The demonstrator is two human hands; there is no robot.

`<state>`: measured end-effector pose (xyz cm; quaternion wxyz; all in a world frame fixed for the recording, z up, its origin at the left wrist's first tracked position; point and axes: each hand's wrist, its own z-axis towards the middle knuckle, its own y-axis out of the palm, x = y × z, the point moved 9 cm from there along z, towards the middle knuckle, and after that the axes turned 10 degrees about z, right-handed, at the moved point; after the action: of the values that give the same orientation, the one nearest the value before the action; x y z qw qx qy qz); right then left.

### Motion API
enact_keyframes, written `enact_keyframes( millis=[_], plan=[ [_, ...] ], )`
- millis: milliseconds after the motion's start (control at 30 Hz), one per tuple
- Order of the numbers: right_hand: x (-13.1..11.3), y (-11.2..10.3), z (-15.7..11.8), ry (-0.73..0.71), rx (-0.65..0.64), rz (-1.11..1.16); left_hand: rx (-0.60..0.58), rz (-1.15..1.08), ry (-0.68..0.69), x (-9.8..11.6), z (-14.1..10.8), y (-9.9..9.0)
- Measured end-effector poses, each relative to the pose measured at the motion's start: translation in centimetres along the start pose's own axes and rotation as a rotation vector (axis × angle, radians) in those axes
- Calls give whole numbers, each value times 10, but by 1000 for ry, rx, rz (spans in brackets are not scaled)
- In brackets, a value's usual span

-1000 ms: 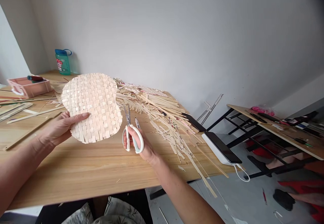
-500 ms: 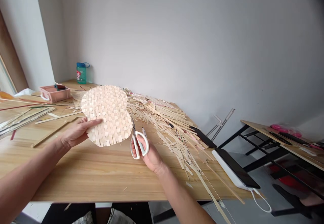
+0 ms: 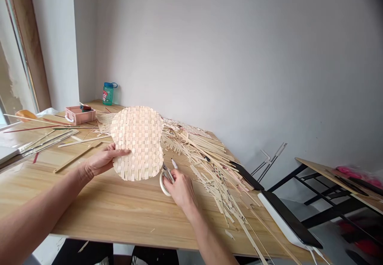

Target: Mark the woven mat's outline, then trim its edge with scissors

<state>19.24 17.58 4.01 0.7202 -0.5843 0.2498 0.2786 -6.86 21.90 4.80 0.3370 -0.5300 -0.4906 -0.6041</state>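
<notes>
A flat woven piece [image 3: 139,143] of pale strips, with a rounded, notched outline, is held up over the wooden table [image 3: 125,213]. My left hand [image 3: 104,159] grips its lower left edge, thumb on the front and the other fingers partly hidden behind. Just right of the piece's lower right edge, my right hand [image 3: 179,187] is closed around white-handled scissors [image 3: 164,183]. The blades are mostly hidden by the hand and the piece. A white marker [image 3: 174,163] lies just beyond my right hand.
Loose pale strips [image 3: 209,165] pile along the table's right side, near a black device on a white block [image 3: 287,217]. At the back left are a pink basket [image 3: 80,115] and a blue-green bottle [image 3: 108,94]. More strips lie at left; another table [image 3: 338,177] stands right.
The view has swung left, so things appear further right. My right hand has turned over the scissors, whose handles now show less. The woven piece has turned slightly and stands more upright.
</notes>
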Motion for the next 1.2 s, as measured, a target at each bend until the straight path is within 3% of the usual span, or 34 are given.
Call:
enact_keyframes(
  millis=[200,433,567,767,867,1033,1200],
  plan=[
    [-2,-1,0,-30,10,-186,-22,32,-3,1,-1,2],
    [-1,-4,2,-50,69,-84,-15,70,-24,2,-2,4],
    [3,-14,5,-22,146,227,-22,94,-31,-1,-2,2],
    [21,-6,11,147,19,1107,-32,136,-24,-3,-2,2],
    [22,2,13,215,-51,1436,-43,156,-40,-5,-2,5],
    [20,20,14,368,-197,1666,-68,122,-63,-8,-3,11],
    [18,12,17,296,-165,1747,-96,117,-56,-9,-3,13]
  ],
)
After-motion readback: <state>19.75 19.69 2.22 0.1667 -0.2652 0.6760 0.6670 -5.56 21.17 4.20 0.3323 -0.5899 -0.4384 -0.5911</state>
